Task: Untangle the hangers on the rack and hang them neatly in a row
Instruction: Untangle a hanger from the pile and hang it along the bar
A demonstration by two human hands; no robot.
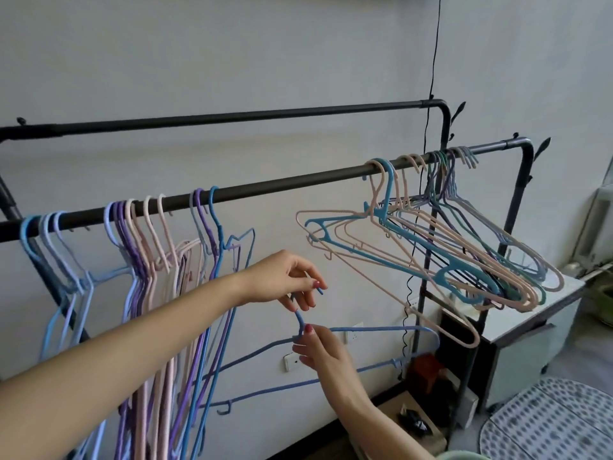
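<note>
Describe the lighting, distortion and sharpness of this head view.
Head view: soft, even daylight with no glare; wide-angle lens bows the rack rail; the tangled hangers at right are slightly soft; both hands, left and right, and the blue hanger read clearly.

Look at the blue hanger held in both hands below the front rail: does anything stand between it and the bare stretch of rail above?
Nothing visible does. The left hand pinches the hook tip and the right hand holds the neck of the blue hanger. Straight above, the front rail is bare between the neat row and the tangled bunch.
</note>
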